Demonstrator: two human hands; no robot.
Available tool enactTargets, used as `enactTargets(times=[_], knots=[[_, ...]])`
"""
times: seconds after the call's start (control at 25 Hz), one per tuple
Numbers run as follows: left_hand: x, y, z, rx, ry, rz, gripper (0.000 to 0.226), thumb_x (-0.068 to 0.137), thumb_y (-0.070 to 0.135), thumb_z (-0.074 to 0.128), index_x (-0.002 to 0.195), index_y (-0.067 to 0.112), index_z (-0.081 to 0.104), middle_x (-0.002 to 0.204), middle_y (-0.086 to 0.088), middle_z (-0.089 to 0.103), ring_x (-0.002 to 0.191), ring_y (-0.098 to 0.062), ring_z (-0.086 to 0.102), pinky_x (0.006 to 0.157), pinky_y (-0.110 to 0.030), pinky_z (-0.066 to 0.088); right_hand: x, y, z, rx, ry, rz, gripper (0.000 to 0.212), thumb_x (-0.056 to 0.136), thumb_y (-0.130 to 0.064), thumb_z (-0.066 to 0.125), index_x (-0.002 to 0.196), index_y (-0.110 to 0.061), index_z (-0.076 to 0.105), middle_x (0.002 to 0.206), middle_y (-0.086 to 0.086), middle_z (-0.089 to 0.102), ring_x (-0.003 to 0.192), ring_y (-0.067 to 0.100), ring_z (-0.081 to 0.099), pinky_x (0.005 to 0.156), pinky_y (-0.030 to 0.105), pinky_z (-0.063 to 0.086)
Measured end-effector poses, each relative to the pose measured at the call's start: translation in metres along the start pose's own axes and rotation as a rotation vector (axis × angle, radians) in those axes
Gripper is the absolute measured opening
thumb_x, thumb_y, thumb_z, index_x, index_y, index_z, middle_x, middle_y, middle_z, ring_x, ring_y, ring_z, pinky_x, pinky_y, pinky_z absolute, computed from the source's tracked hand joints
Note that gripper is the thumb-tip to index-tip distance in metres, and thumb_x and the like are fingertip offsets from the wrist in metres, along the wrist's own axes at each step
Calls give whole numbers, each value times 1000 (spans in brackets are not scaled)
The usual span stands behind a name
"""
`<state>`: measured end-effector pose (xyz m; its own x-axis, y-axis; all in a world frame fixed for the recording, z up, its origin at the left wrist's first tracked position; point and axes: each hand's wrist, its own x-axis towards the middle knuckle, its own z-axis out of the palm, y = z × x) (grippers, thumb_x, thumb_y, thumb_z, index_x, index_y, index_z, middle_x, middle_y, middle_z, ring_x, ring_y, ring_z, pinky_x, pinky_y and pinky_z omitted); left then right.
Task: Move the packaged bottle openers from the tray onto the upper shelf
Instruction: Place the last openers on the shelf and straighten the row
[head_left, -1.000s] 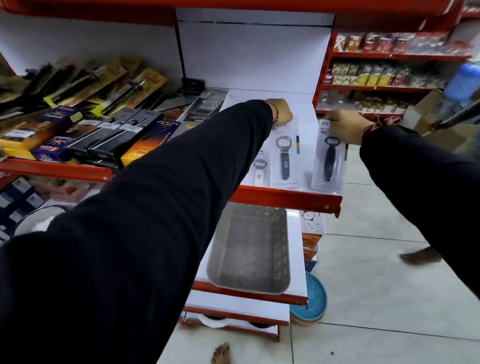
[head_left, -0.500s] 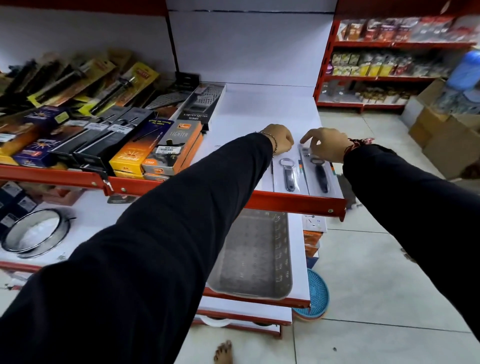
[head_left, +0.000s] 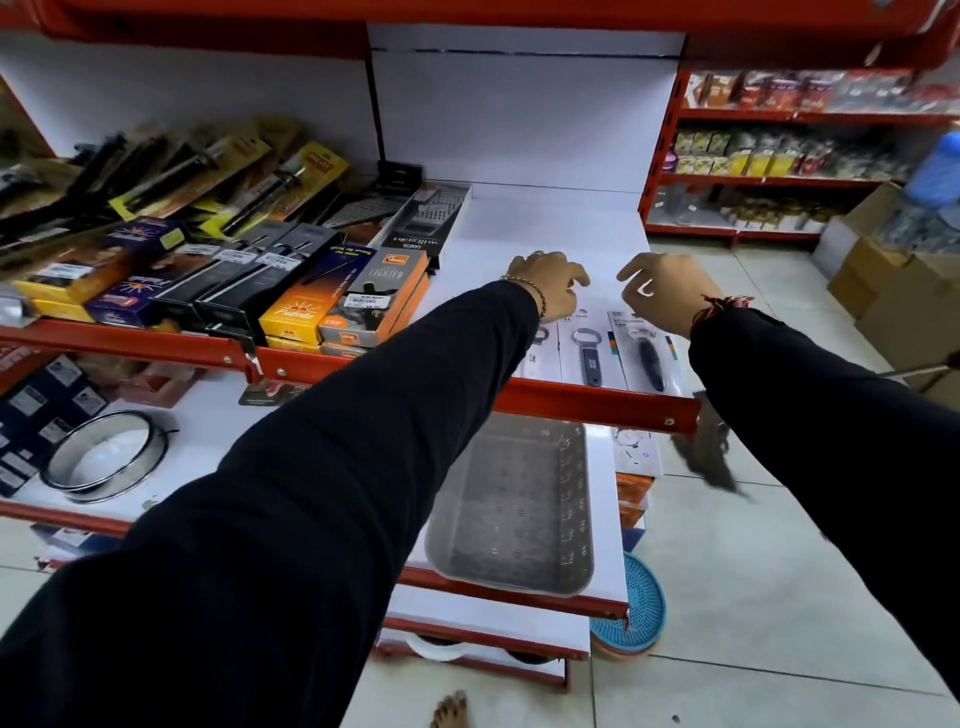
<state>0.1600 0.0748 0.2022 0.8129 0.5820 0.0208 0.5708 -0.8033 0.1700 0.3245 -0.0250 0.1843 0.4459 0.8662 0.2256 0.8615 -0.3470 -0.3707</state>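
Both our hands, left hand (head_left: 545, 283) and right hand (head_left: 667, 291), hover empty, fingers loose; beneath them, we should square the bottle openers (head_left: 618, 356) side by side.

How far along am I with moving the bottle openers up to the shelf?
Nearly finished. Done: three openers lie side by side at the upper shelf's front edge, and the tray below looks empty. In hand: nothing; left hand and right hand hover open above them. Left: probably nothing.

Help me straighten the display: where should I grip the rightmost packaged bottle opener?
Pinch the rightmost packaged bottle opener by its flat card's near edge, coming from the shelf front. It lies flat with that edge nearly at the lip, probably easiest with the right hand.
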Motion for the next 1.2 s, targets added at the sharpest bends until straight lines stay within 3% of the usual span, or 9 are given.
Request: enactTargets(times=[0.12,0.24,0.36,0.44,0.52,0.76,0.92,1.2], knots=[[-21,-25,-24,142,-94,-76,49,91,24,44,139,36,50,146,3,51,140,-22,41,120,-48,9,-4,-19,-4,31,-127,-90,32,85,-38,65,115,-28,65,112,-3,73,109,22,64,97,36,50],[-48,-51,-41,225,-253,-198,57,89,27,43,145,39,42,160,1,34,153,-21,18,117,-58,-17,-14,-44,-2,-85,-371,-132,59,75,-68,61,128,-44,54,140,-12,57,132,21,50,114,46,33],[-67,-71,-42,310,-399,-221,60,93,34,43,151,37,32,164,6,23,156,-23,7,120,-57,-10,-20,-61,6,-165,-501,-134,83,59,-84,53,134,-50,47,151,-11,45,139,23,42,117,50,25],[-73,-78,-38,243,-456,-213,66,91,35,50,154,35,28,165,4,21,155,-26,12,125,-50,9,-23,-65,12,-157,-505,-131,87,56,-86,51,135,-51,47,154,-15,40,144,20,35,118,50,17],[-77,-81,-34,190,-452,-216,72,89,35,53,155,35,24,165,5,20,155,-26,11,124,-44,16,-26,-66,14,-158,-488,-134,87,56,-87,51,135,-50,48,155,-17,38,146,18,31,116,52,10],[-82,-83,-31,185,-458,-215,72,92,38,50,156,36,17,167,7,13,156,-26,-1,123,-48,11,-31,-75,19,-174,-460,-143,78,69,-80,55,139,-46,47,156,-15,38,146,18,30,115,57,5],[-86,-84,-32,198,-456,-199,71,93,38,50,156,36,18,166,7,14,155,-27,4,122,-46,14,-32,-90,25,-192,-436,-167,76,73,-78,54,140,-44,46,156,-15,39,146,20,30,115,58,4],[-85,-80,-31,189,-428,-241,70,90,38,47,155,40,19,166,5,16,156,-25,3,123,-52,3,-37,-83,20,-154,-390,-153,81,73,-80,53,143,-41,43,156,-10,40,147,21,30,116,59,1]])
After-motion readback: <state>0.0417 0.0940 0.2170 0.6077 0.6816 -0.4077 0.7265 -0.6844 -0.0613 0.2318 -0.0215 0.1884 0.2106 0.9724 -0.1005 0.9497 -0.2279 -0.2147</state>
